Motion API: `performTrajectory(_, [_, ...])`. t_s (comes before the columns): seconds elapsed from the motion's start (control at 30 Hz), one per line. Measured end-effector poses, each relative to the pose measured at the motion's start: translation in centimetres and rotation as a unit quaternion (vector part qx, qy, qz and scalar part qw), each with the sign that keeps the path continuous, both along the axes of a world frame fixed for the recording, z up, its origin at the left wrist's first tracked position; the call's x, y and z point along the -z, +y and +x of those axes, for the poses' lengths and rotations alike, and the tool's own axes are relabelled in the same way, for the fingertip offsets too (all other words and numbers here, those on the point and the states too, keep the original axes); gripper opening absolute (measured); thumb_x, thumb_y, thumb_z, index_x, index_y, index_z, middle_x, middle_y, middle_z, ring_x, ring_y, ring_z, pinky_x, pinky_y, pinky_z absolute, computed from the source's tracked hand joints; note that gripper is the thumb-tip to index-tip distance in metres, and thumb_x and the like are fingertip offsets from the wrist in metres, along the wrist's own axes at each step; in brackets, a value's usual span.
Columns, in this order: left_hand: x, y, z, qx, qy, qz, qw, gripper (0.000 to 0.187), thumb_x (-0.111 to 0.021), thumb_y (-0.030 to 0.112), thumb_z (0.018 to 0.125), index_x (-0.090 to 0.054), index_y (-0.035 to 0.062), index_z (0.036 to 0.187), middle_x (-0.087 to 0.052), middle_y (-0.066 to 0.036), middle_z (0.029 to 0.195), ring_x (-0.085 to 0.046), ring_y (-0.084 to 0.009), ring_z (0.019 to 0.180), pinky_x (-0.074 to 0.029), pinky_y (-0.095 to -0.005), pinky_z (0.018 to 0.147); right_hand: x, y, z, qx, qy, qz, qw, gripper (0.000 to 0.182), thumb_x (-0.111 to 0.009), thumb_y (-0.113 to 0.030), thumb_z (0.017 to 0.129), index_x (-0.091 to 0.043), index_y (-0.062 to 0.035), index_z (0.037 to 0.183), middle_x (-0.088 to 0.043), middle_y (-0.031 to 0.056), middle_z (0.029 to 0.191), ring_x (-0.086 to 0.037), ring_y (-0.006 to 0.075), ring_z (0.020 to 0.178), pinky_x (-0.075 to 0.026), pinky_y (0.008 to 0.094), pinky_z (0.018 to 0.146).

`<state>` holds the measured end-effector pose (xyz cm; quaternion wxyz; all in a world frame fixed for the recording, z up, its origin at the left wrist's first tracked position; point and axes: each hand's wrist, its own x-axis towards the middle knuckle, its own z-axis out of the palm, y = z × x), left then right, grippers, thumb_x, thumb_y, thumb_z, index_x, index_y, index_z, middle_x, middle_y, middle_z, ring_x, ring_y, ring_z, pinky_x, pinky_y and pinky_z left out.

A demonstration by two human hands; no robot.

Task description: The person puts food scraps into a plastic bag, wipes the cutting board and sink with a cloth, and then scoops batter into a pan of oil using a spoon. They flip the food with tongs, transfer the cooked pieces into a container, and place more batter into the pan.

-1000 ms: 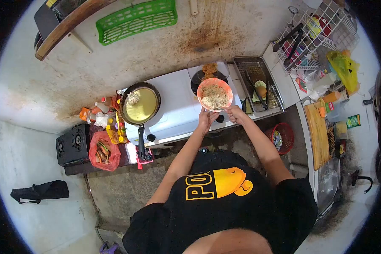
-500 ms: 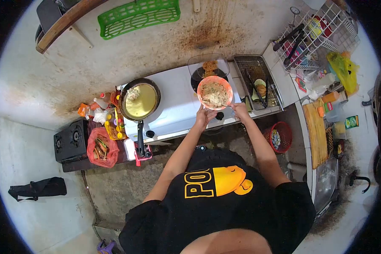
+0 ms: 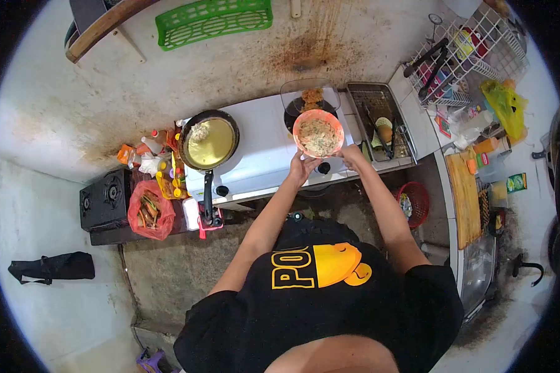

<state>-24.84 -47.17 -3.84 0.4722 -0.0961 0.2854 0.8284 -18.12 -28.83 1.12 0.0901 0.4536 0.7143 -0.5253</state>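
An orange-rimmed bowl [image 3: 297, 126] of pale, lumpy batter flecked with green is held above the right part of the white stove [image 3: 261, 137]. My left hand [image 3: 303, 166] grips the bowl from below at its near left side. At the near right rim, my right hand [image 3: 353, 158] is closed; whatever lies in its fingers is hidden. To the left, a black frying pan [image 3: 182, 153] holds yellow oil [image 3: 213, 144] with a pale lump of batter [image 3: 199, 131] at its upper left. Behind the bowl, browned fried food [image 3: 312, 96] rests on a mesh strainer [image 3: 290, 91].
A metal tray [image 3: 368, 94] with tongs [image 3: 374, 127] stands right of the stove. Bottles and packets [image 3: 158, 152], a red bag [image 3: 149, 214] and a small black stove [image 3: 106, 196] sit at left. A wooden board [image 3: 463, 199] and dish rack [image 3: 463, 59] are at right.
The view has shifted slightly. The batter's surface looks more mixed and greener than before. My right hand has moved in a little against the bowl's rim; my left hand keeps its hold.
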Motion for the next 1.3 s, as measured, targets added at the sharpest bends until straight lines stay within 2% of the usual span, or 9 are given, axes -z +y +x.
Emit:
performTrajectory(0.07, [-0.5,-0.2,0.3,-0.005,-0.007,-0.002,1.0,0.051,-0.023,0.031,0.095,-0.018,-0.0021,0.134,-0.031,-0.034,0.131,-0.048,-0.0398,0.113,-0.044,-0.0397,0.097,-1.5,0.0,0.4,0.047,-0.014,-0.125,0.991,0.01,-0.059,-0.007,0.075,-0.054,0.0003,0.07,-0.037,-0.0005,0.047,-0.028,0.0092,0.033,-0.017,0.028,0.031])
performTrajectory(0.4, [0.9,-0.5,0.3,0.004,-0.02,-0.002,1.0,0.056,-0.021,0.036,0.096,-0.013,-0.0009,0.137,-0.034,-0.033,0.129,-0.048,-0.0379,0.114,-0.045,-0.0402,0.095,-0.1,1.1,2.7,0.06,0.024,-0.028,0.997,0.016,-0.058,-0.01,0.078,-0.068,-0.0002,0.086,-0.036,-0.0033,0.045,-0.026,0.0084,0.031,-0.018,0.027,0.032])
performTrajectory(0.47, [1.1,-0.4,0.2,0.006,-0.012,-0.011,1.0,0.055,-0.019,0.037,0.096,-0.012,0.003,0.138,-0.042,-0.03,0.126,-0.051,-0.0366,0.111,-0.047,-0.0407,0.093,0.9,1.6,2.6,-0.009,0.047,0.144,0.988,0.022,-0.066,-0.015,0.071,-0.062,0.0058,0.066,-0.054,0.0135,0.053,-0.051,0.0223,0.042,-0.036,0.0363,0.041])
performTrajectory(0.6, [1.2,-0.5,0.3,0.015,-0.025,-0.006,1.0,0.057,-0.023,0.04,0.095,-0.016,0.0031,0.137,-0.037,-0.03,0.13,-0.048,-0.0378,0.114,-0.044,-0.0425,0.094,3.7,2.4,2.8,-0.054,0.127,0.266,0.954,0.027,-0.068,-0.018,0.068,-0.061,0.0077,0.065,-0.058,0.0185,0.059,-0.057,0.0261,0.05,-0.041,0.0389,0.05])
performTrajectory(0.7, [1.2,-0.6,0.6,0.011,-0.014,-0.011,1.0,0.054,-0.026,0.039,0.095,-0.02,0.0049,0.136,-0.036,-0.03,0.13,-0.047,-0.0384,0.115,-0.044,-0.0439,0.094,3.2,1.8,3.1,-0.012,0.184,0.18,0.966,0.023,-0.066,-0.016,0.072,-0.064,0.0062,0.069,-0.057,0.0137,0.056,-0.051,0.023,0.043,-0.037,0.0369,0.043])
performTrajectory(0.77, [0.9,-0.8,0.7,0.006,-0.005,-0.016,1.0,0.051,-0.026,0.039,0.095,-0.021,0.009,0.136,-0.038,-0.03,0.129,-0.048,-0.0383,0.114,-0.044,-0.044,0.094,0.5,0.2,3.2,0.1,0.102,-0.015,0.99,0.019,-0.057,-0.013,0.082,-0.065,-0.0001,0.093,-0.038,-0.0043,0.047,-0.029,0.0081,0.033,-0.02,0.026,0.033])
performTrajectory(1.07, [-1.0,-1.9,1.0,0.021,0.018,-0.055,0.998,0.051,-0.017,0.04,0.095,-0.011,0.023,0.142,-0.044,-0.025,0.127,-0.049,-0.0386,0.112,-0.041,-0.0463,0.095,-2.7,-0.8,4.3,0.115,0.225,-0.291,0.923,0.025,-0.05,-0.009,0.087,-0.06,-0.0015,0.108,-0.028,-0.0083,0.048,-0.023,0.0044,0.034,-0.015,0.0234,0.033])
performTrajectory(1.2, [-1.1,-2.4,0.9,0.008,-0.003,-0.058,0.998,0.05,-0.018,0.039,0.095,-0.013,0.0231,0.142,-0.043,-0.024,0.128,-0.049,-0.0388,0.113,-0.042,-0.0461,0.094,-4.2,-0.8,3.7,0.13,0.245,-0.269,0.922,0.026,-0.048,-0.012,0.089,-0.06,-0.0014,0.11,-0.025,-0.0089,0.048,-0.019,0.0034,0.034,-0.012,0.0216,0.034])
performTrajectory(1.3, [-0.3,-2.6,0.9,0.005,-0.008,-0.059,0.998,0.05,-0.019,0.04,0.094,-0.015,0.023,0.142,-0.041,-0.024,0.13,-0.048,-0.0394,0.113,-0.042,-0.0463,0.094,-3.5,-0.5,2.9,0.064,0.227,-0.133,0.963,0.026,-0.048,-0.014,0.089,-0.062,-0.0032,0.108,-0.039,-0.0051,0.047,-0.036,0.0067,0.038,-0.025,0.0246,0.035])
